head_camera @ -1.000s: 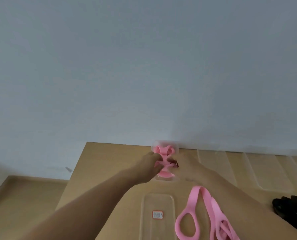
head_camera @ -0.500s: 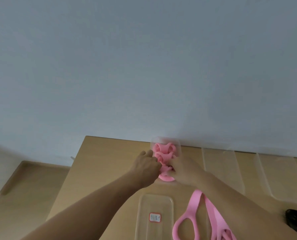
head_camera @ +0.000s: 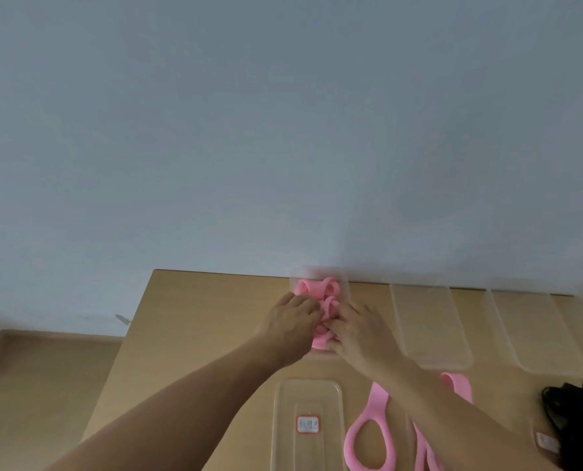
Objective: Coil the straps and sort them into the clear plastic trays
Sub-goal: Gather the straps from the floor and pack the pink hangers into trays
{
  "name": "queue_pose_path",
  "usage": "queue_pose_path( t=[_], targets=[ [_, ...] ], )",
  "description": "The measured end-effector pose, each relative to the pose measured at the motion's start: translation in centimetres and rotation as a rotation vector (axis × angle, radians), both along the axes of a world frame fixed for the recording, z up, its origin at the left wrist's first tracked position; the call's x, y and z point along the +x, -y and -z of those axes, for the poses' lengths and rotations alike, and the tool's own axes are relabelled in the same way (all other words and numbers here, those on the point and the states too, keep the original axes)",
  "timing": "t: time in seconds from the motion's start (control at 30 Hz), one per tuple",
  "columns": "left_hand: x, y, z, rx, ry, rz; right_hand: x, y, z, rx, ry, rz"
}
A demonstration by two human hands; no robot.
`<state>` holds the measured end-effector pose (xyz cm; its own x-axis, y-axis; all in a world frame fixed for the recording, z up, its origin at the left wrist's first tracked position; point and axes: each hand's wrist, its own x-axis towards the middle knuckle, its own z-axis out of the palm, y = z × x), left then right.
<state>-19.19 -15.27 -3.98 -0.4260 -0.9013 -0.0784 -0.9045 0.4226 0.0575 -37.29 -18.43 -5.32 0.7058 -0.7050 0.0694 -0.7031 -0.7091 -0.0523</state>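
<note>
A clear plastic tray (head_camera: 346,283) stands at the table's far edge against the wall and holds coiled pink straps (head_camera: 317,288). Both hands are over its near half. My left hand (head_camera: 291,322) comes in from the left, and its fingertips press on a pink coil. My right hand (head_camera: 361,329) comes in from the right with its fingers curled onto the same coil (head_camera: 329,305). More loose pink straps (head_camera: 373,426) lie uncoiled on the table under my right forearm.
An empty clear tray with a red-bordered label (head_camera: 307,424) sits near me. Two more clear trays (head_camera: 429,321) (head_camera: 534,331) line the wall on the right. Black straps (head_camera: 575,413) lie at the right edge. The wooden table (head_camera: 195,321) ends on the left.
Both hands have stayed on the pink coils in the far tray, shifting slightly further into it. The camera has tilted, so the table sits a little differently in view.
</note>
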Motion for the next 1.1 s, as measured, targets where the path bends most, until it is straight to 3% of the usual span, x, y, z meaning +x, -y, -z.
queue_pose_path(
  t=[0.1,0.2,0.4,0.57,0.87,1.1],
  targets=[
    [0.0,-0.2,0.3,-0.012,0.013,0.018,-0.4,-0.6,0.1,-0.187,0.185,0.024],
    [-0.3,-0.1,0.0,-0.015,-0.015,0.015,-1.0,-0.9,0.6,-0.219,0.199,0.013],
    [0.3,-0.3,-0.5,0.000,-0.145,-0.042,-0.7,-1.2,-0.1,-0.157,0.146,0.068],
    [0.8,-0.4,0.4,0.153,0.050,-0.055,-0.5,-1.6,-0.3,-0.116,0.118,0.090],
    [0.9,-0.1,-0.7,0.184,0.047,-0.066,-0.5,-3.1,-1.1,0.057,0.009,0.192],
    [1.8,-1.1,-2.4,0.173,0.047,-0.016,0.4,-4.9,-2.2,0.125,0.032,0.271]
  ],
)
